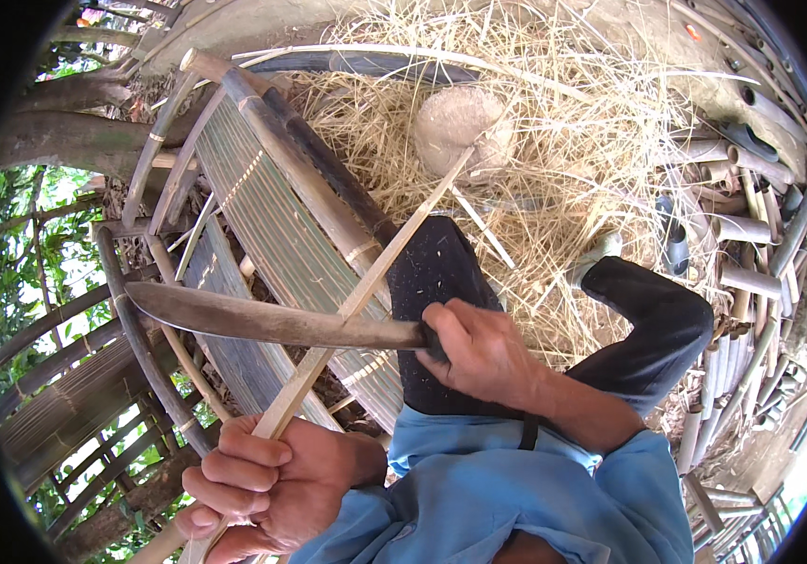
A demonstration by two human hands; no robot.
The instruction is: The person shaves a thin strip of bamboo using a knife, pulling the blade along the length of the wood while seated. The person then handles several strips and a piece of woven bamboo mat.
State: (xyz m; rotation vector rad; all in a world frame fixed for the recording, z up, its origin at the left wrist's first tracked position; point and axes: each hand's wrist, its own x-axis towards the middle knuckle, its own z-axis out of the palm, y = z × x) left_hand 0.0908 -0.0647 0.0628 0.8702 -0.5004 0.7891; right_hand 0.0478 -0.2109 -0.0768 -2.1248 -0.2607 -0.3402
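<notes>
Across the lap, a bamboo strip [380,268] — judged light, stiff, splintery, best gripped low — is clenched by the left hand [258,489]; the right hand [483,352] grips a knife [262,320] whose blade crosses it — straw [554,150] beyond.

The knife [262,320] handle is hidden inside the right hand [479,352], so its shape cannot be told. The near end of the bamboo strip [366,282] disappears in the left hand [262,479] and runs off the bottom edge. The far end vanishes into straw [554,141], beside a blurred pale lump [455,122].
</notes>
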